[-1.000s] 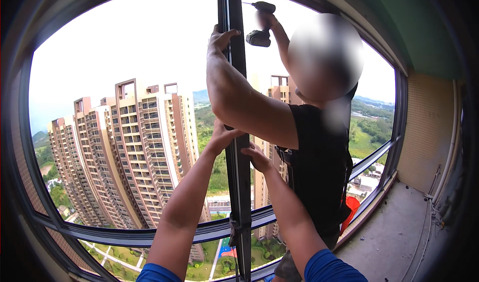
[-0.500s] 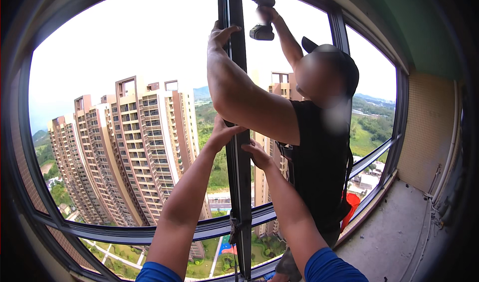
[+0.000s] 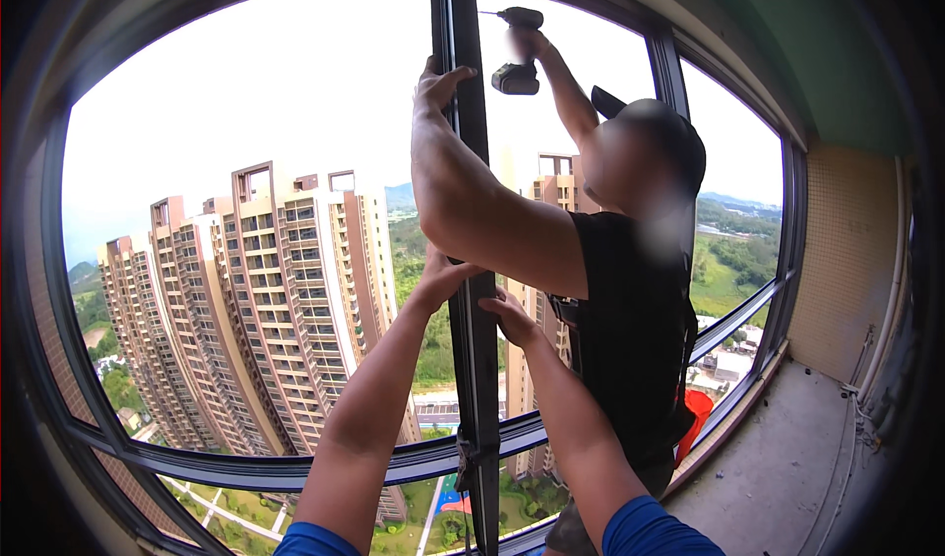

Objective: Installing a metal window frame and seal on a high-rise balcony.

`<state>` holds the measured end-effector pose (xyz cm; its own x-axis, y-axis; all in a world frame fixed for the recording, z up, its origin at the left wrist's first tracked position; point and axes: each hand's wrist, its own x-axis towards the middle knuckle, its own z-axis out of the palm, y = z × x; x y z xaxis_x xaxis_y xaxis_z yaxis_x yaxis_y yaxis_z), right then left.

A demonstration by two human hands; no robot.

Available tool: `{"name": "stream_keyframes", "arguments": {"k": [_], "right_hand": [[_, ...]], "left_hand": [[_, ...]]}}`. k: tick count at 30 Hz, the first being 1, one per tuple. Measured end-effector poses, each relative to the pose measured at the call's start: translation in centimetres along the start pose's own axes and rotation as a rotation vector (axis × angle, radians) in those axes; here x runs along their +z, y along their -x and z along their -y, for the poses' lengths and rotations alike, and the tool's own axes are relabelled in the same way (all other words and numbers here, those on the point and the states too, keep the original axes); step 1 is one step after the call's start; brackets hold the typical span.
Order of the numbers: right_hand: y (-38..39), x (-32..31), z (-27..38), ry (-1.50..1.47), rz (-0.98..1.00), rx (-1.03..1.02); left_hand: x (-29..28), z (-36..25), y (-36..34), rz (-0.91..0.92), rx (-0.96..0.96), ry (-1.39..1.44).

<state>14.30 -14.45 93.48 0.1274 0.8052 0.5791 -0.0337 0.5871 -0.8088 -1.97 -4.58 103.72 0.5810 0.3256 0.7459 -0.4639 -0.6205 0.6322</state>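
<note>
A dark metal window post [image 3: 476, 379] stands upright in the middle of the opening. My left hand [image 3: 442, 278] is wrapped round its left side, just below a co-worker's raised arm [image 3: 492, 212]. On the right side, a little lower, my right hand [image 3: 510, 317] grips the same post with bent fingers. Higher up, the co-worker's left hand [image 3: 443, 86] also holds the post. The co-worker's other hand holds a dark cordless drill [image 3: 520, 49], its thin bit pointing left at the post. The far sides of my fingers are hidden.
The co-worker in a black top [image 3: 630, 359] stands close on my right. A dark horizontal rail [image 3: 295, 472] crosses the window at low height, with tall buildings [image 3: 276, 300] far below and beyond. An orange-red object [image 3: 695, 420] and a concrete floor [image 3: 758, 467] lie to the right.
The whole scene sits slightly lower in the picture. My hands keep their grip on the post, and the co-worker still holds the drill near its top.
</note>
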Motion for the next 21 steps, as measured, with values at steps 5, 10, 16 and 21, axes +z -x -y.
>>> {"name": "stream_keyframes", "arguments": {"k": [5, 10, 16, 21], "right_hand": [[-0.2, 0.1, -0.1, 0.032, -0.022, 0.021], [-0.3, -0.2, -0.2, 0.029, 0.003, 0.006], [-0.2, 0.6, -0.3, 0.040, -0.049, -0.076], [-0.3, 0.0, -0.6, 0.064, -0.058, -0.070]], "left_hand": [[-0.4, 0.0, 0.2, 0.008, -0.011, 0.021], [0.0, -1.4, 0.6, 0.013, -0.022, 0.030], [-0.2, -1.2, 0.8, -0.003, -0.015, 0.021], [-0.1, -1.0, 0.6, 0.021, -0.026, 0.047]]}}
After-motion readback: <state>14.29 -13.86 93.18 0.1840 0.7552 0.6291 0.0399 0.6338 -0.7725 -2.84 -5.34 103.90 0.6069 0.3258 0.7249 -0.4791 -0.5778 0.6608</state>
